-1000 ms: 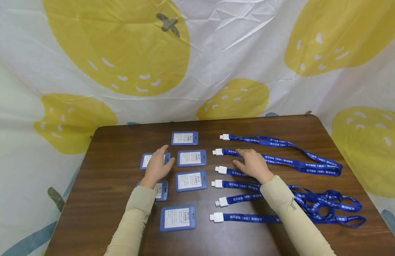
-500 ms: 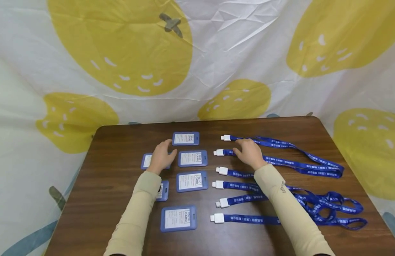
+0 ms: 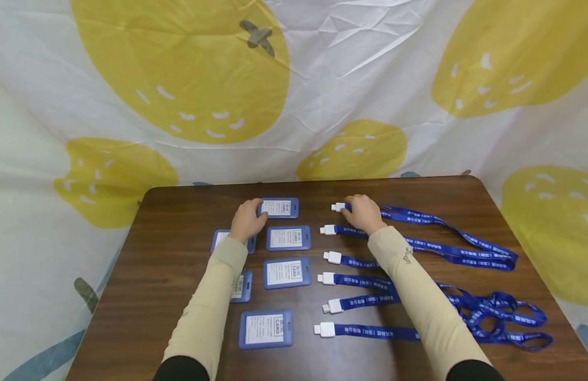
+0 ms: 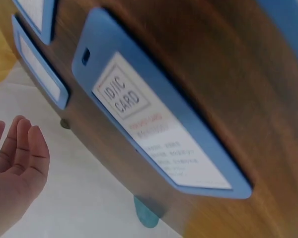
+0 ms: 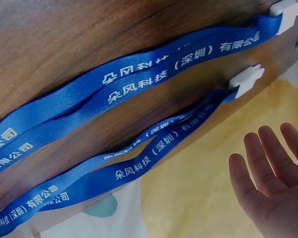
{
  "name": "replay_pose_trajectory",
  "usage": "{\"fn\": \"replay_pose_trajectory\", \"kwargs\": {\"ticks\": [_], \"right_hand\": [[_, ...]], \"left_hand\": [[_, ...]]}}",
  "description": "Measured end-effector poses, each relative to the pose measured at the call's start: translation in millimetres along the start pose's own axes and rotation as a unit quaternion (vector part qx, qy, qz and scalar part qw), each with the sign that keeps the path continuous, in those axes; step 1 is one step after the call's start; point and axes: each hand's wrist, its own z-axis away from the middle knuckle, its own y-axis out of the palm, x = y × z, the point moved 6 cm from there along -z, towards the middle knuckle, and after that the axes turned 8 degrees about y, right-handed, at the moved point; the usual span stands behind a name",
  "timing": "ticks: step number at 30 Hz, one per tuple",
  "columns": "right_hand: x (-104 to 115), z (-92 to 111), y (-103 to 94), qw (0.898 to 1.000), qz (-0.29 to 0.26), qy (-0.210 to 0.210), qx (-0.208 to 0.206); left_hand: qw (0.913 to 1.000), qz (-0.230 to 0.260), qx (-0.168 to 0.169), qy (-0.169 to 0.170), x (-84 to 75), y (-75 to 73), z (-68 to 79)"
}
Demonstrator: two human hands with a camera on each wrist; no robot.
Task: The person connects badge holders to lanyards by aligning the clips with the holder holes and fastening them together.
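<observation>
My left hand is at the left end of the farthest blue ID card holder, fingertips overlapping its edge. In the left wrist view that hand has loosely bent fingers with nothing between them. Across the table, my right hand hovers over the farthest blue lanyard, right behind its white clip. Relaxed fingers of the right hand show beside this lanyard in the right wrist view, holding nothing. A second card holder lies nearer, and another is partly hidden by my left hand.
More card holders lie at left, among them a near one. Several lanyards run in rows at right, the nearer ones tangled at their loop ends. The brown table ends at a fruit-print curtain.
Both hands have moved farther across the table. The left has come to the farthest card holder. The right has gone from the second lanyard to the farthest one. Nothing on the table has moved.
</observation>
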Motion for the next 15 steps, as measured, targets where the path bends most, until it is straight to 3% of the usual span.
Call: {"fn": "replay_pose_trajectory", "kwargs": {"ticks": [11, 15], "right_hand": [[-2, -16, 10.0, 0.999, 0.013, 0.023, 0.024], [-4, -22, 20.5, 0.998, 0.025, 0.026, 0.059]], "left_hand": [[0.9990, -0.034, 0.010, -0.026, 16.1, 2.9, -20.6], [0.9983, -0.024, 0.023, -0.047, 21.3, 5.3, -24.2]]}}
